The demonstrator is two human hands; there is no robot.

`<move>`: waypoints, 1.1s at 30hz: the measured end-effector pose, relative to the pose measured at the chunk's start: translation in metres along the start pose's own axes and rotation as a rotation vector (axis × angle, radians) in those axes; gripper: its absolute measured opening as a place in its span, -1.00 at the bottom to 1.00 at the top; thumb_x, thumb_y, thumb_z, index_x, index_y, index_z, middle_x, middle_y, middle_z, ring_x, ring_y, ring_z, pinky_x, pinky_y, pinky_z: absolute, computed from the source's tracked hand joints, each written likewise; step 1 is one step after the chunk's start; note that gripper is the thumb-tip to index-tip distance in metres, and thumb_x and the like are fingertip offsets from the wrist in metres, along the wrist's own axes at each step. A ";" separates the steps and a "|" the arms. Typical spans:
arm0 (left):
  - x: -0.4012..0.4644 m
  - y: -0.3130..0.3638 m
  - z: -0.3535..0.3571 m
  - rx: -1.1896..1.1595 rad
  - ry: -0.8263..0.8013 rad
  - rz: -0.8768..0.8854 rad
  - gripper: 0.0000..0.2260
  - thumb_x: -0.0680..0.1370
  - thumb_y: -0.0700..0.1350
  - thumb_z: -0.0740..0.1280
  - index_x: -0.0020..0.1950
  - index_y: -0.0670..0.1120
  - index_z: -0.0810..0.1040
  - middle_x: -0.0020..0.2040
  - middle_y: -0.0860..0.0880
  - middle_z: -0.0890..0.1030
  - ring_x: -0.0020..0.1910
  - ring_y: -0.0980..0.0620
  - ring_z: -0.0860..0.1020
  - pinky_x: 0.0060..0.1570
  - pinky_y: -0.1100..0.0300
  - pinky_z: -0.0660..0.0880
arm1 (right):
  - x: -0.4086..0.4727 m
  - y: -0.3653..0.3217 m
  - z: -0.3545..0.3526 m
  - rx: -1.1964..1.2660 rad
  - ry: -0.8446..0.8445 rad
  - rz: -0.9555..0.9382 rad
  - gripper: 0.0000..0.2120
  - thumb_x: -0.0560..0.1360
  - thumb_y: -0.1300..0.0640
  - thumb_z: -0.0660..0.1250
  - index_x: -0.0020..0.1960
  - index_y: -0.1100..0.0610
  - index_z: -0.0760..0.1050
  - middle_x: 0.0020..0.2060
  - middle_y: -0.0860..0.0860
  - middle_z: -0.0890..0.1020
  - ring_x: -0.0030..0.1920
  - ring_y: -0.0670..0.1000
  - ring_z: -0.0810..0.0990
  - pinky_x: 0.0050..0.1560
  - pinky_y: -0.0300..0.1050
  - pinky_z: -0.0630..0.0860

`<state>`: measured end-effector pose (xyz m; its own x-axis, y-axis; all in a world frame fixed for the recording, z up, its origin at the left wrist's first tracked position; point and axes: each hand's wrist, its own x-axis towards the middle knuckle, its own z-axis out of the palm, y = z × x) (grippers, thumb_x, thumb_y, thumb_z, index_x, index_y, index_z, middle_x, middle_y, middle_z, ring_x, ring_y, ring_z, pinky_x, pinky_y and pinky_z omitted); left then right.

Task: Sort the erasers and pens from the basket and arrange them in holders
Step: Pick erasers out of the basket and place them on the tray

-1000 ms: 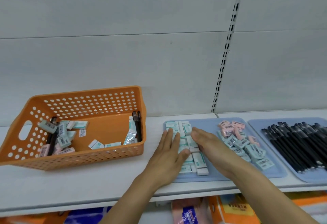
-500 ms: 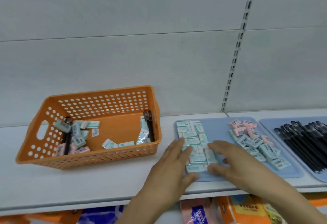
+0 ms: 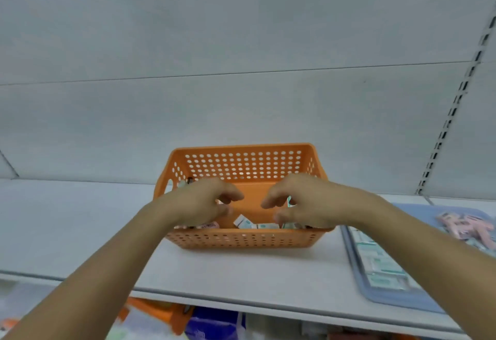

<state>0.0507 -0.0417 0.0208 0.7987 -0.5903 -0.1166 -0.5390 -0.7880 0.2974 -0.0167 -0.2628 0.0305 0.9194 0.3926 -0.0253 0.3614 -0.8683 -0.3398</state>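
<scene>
Hands first: both hover over the orange basket [image 3: 241, 240], fingers curled downward toward its contents. Left hand [image 3: 200, 202] hangs above the basket's left half, right hand [image 3: 300, 201] above the right half, the 2 near each other but apart. Neither plainly holds anything; the fingers look loosely bent, though the tips of the right hand sit close to something pale, and whether they touch it I cannot tell (the frame is motion-blurred).

Below and between the hands, a few erasers [image 3: 245, 222] lie on the basket floor near the front wall, white with teal print, and 1 pinkish piece shows by the left hand. A dark tip at the left rim may be a pen; too little shows to be sure.

Basket stands on a white shelf [image 3: 80, 232]. At the right, well apart from the basket, a blue tray [image 3: 375, 290] holds a sorted row of eraser packs, with pink ones further back.

Step in hand, as I judge it: reaching in for the next batch. The next move calls for pinching erasers off the floor without scooping pens along, then carrying them right to the tray.
</scene>
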 end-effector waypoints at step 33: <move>0.018 -0.045 -0.004 -0.115 -0.051 0.033 -0.87 0.44 -0.12 0.50 -0.13 0.05 0.58 -0.08 0.10 0.68 -0.09 0.12 0.65 -0.04 0.09 0.62 | 0.080 0.006 0.038 -0.120 -0.400 0.192 -0.95 0.48 0.17 0.39 -0.14 0.11 0.53 -0.23 -0.01 0.55 -0.21 -0.02 0.50 -0.23 -0.18 0.46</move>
<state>0.0908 -0.0160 0.0092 0.7651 -0.6257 -0.1522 -0.5279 -0.7448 0.4081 0.0527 -0.2252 -0.0096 0.8476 0.2869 -0.4465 0.2274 -0.9565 -0.1829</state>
